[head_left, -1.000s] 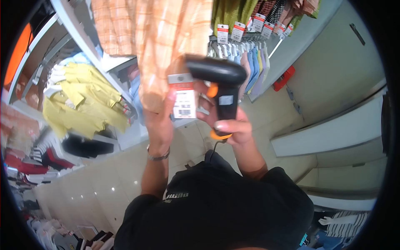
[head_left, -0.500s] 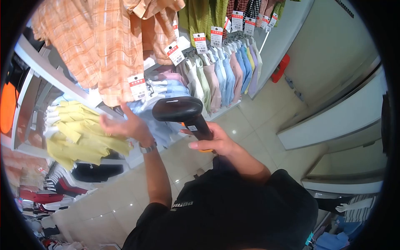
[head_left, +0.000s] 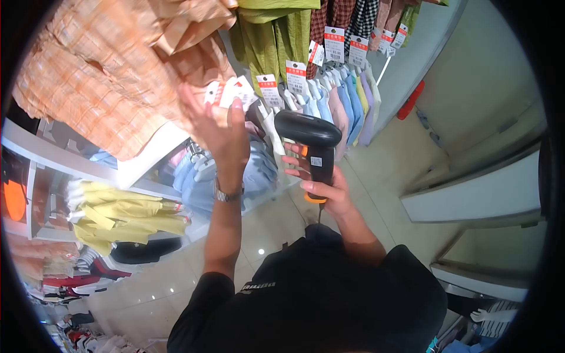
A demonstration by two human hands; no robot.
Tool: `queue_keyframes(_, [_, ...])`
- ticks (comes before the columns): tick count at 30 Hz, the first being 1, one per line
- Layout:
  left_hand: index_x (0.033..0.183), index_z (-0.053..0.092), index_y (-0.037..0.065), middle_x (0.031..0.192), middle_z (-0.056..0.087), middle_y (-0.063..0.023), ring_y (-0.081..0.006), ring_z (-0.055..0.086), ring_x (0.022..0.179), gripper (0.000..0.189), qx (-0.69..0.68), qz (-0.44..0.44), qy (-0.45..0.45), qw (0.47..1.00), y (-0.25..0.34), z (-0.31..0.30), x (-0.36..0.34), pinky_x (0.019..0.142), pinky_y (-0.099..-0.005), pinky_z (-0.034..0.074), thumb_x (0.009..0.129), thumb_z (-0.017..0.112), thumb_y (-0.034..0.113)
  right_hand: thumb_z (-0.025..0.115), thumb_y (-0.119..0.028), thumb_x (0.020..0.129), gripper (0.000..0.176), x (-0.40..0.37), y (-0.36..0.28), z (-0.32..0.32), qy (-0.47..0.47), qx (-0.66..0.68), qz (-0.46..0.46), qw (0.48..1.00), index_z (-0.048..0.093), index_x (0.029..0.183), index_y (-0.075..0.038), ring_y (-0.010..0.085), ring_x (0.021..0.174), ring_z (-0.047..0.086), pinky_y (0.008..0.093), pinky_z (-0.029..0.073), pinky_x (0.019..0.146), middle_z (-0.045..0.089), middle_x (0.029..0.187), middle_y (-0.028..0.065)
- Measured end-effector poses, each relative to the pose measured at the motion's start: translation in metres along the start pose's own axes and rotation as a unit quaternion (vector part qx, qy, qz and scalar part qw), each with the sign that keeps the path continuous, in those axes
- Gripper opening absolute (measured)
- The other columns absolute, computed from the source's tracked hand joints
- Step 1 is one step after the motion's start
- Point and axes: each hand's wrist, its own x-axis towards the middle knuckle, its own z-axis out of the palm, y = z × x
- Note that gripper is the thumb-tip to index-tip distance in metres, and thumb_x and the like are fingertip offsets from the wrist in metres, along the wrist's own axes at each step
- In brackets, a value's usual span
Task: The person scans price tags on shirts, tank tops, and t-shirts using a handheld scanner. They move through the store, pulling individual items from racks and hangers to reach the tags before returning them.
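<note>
inside the bent fingers of the right hand (head_left: 336,193), the black scanner (head_left: 311,128) is held by its handle. the fingers of the left hand (head_left: 226,141) are spread wide, by the orange shirts (head_left: 112,70) and the white tags (head_left: 240,93); if a tag is touched cannot be told, as the fingers are blurred. past the right fingers, small shirts (head_left: 356,109) are hung. a tag could be torn if caught by the wide fingers, and the cord (head_left: 319,215) could be snagged if tugged too far.
</note>
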Motion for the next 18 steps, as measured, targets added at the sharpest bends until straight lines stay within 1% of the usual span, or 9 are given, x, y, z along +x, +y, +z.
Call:
queue_keyframes(2, [0.147,0.015,-0.005,0.155,0.009,-0.0235,-0.0305,0.015,0.144,0.08,0.03,0.041,0.06,0.997,0.005,0.004,0.002,0.115,-0.0402,0.017,0.086,0.065,0.009,0.06,-0.005,0.075,0.072,0.016,-0.005,-0.013,0.002,-0.021,0.001,1.0,0.034,0.141,0.005,0.0346,0.129,0.044,0.0452,0.036,0.106,0.038,0.143,0.0229])
queue_keyframes(5, [0.147,0.015,-0.006,0.154,0.012,-0.0255,-0.0348,0.016,0.143,0.08,0.207,0.09,0.116,0.967,0.005,0.005,0.007,0.115,-0.0414,0.016,0.086,0.064,0.01,0.058,0.0,0.08,0.063,0.042,-0.009,-0.03,-0.033,-0.024,-0.018,0.999,0.038,0.14,0.004,0.0281,0.128,0.046,0.0409,0.035,0.106,0.041,0.143,0.0206])
queue_keyframes(6, [0.145,0.026,-0.004,0.153,0.016,-0.026,-0.0379,0.02,0.141,0.069,0.21,0.096,0.148,0.962,0.009,0.011,0.009,0.114,-0.042,0.019,0.088,0.062,0.01,0.059,-0.003,0.076,0.068,0.053,-0.01,-0.031,-0.028,-0.04,-0.005,0.999,0.037,0.14,0.005,0.0319,0.129,0.044,0.0439,0.035,0.106,0.042,0.141,0.0217])
queue_keyframes(9, [0.14,0.041,-0.001,0.152,0.021,-0.0258,-0.0379,0.026,0.139,0.055,0.215,0.153,0.061,0.963,-0.012,0.012,0.012,0.112,-0.044,0.022,0.089,0.06,0.008,0.062,0.003,0.08,0.062,0.085,-0.001,-0.041,-0.058,-0.064,-0.04,0.995,0.04,0.138,0.003,0.0213,0.126,0.048,0.0348,0.037,0.104,0.05,0.136,0.0161])
queue_keyframes(10, [0.133,0.052,0.002,0.15,0.026,-0.0255,-0.0394,0.03,0.137,0.045,0.159,0.143,0.073,0.974,-0.013,0.018,0.008,0.111,-0.0454,0.025,0.089,0.059,0.005,0.064,0.004,0.079,0.058,0.096,0.003,-0.043,-0.051,-0.074,-0.031,0.995,0.045,0.134,0.002,0.0186,0.124,0.049,0.031,0.039,0.102,0.052,0.134,0.0134])
queue_keyframes(13, [0.134,0.051,0.002,0.149,0.029,-0.0247,-0.0406,0.031,0.135,0.047,0.34,0.21,0.028,0.916,-0.014,0.012,0.018,0.111,-0.0453,0.025,0.087,0.059,0.005,0.066,0.001,0.079,0.057,0.131,0.007,-0.036,-0.089,-0.037,-0.01,0.995,0.047,0.133,0.0,0.0164,0.118,0.051,0.0296,0.04,0.098,0.053,0.132,0.0116])
queue_keyframes(14, [0.136,0.048,0.001,0.148,0.031,-0.024,-0.0416,0.031,0.135,0.05,0.333,0.168,0.048,0.927,-0.013,0.016,0.025,0.111,-0.0452,0.024,0.087,0.058,0.004,0.067,-0.001,0.079,0.058,0.143,0.013,-0.032,-0.102,-0.009,-0.014,0.995,0.046,0.133,-0.001,0.015,0.115,0.052,0.0293,0.042,0.095,0.054,0.13,0.0107])
queue_keyframes(17, [0.139,0.045,0.002,0.149,0.03,-0.0233,-0.0408,0.031,0.136,0.053,0.344,0.147,0.106,0.922,-0.027,0.004,0.034,0.112,-0.0454,0.023,0.087,0.056,0.003,0.069,-0.007,0.08,0.06,0.178,0.03,-0.038,-0.19,-0.053,0.018,0.98,0.044,0.135,-0.002,0.0141,0.11,0.053,0.0291,0.042,0.093,0.056,0.126,0.0092])
queue_keyframes(18, [0.141,0.042,0.002,0.15,0.029,-0.023,-0.0398,0.031,0.136,0.056,0.347,0.129,0.11,0.922,-0.026,-0.002,0.034,0.112,-0.0457,0.022,0.086,0.055,0.002,0.07,-0.012,0.08,0.059,0.184,0.028,-0.028,-0.177,-0.03,-0.006,0.984,0.045,0.133,-0.002,0.0138,0.109,0.053,0.0285,0.041,0.093,0.056,0.122,0.0073])
